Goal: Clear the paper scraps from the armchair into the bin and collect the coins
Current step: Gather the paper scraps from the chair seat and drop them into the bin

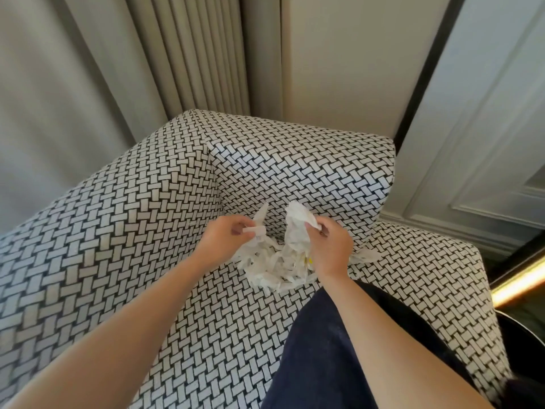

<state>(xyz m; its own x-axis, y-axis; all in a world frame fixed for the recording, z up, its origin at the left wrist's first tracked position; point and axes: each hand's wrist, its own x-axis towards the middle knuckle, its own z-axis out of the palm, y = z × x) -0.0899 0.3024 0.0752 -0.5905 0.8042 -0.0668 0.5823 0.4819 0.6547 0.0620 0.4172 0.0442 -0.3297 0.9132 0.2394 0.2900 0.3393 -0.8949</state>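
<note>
My left hand (227, 237) and right hand (330, 246) pinch paper scraps (271, 270) above the armchair (118, 231) seat.

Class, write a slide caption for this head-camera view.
Left hand and right hand pinch paper scraps above the pile on the armchair.

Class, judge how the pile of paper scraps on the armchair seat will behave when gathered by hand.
Probably floppy: the paper scraps droop from the right hand. Likely light: the left hand lifts strips by a pinch. Being loose strips, some may slip out and scatter.
</note>
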